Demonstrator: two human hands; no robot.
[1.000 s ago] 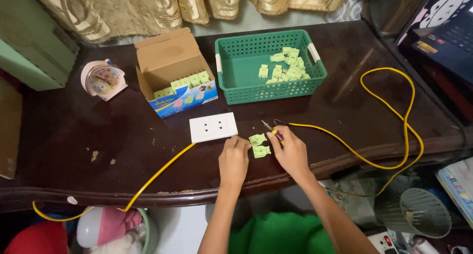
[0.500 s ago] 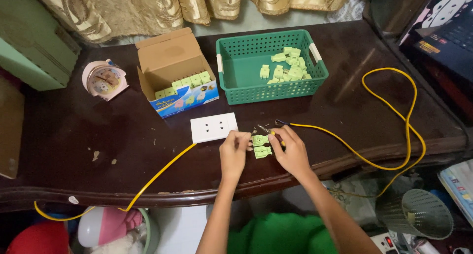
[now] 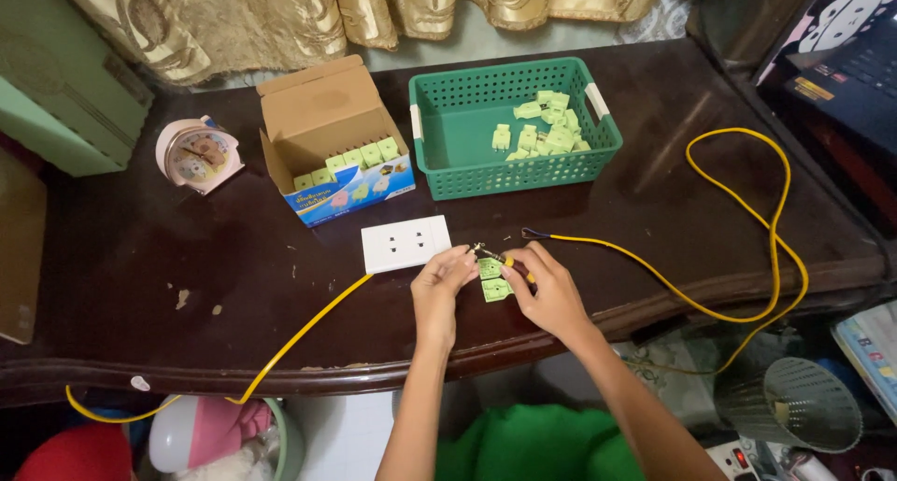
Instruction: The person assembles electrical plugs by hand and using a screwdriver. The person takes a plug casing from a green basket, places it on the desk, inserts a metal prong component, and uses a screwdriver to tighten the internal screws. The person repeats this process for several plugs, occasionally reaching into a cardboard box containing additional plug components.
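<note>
Your left hand (image 3: 443, 280) and right hand (image 3: 549, 285) together gripped a green connector (image 3: 492, 279) at the yellow wire (image 3: 654, 275); a loose hold risked dropping it off the table (image 3: 140, 275) edge beneath.

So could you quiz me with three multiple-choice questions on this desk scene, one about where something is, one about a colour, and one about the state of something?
1. Where does the white rectangular socket plate lie?
A. inside the basket
B. on the dark wooden table, in front of the cardboard box
C. on the floor

2. What colour is the perforated plastic basket?
A. green
B. red
C. white

3. How is the small cardboard box of pale green parts?
A. taped shut
B. crushed flat
C. open, flap up

Answers: 1 B, the plate rests flat on the table below the box, beside the left hand. 2 A, its walls are green. 3 C, the flap stands up and the parts show inside.
</note>
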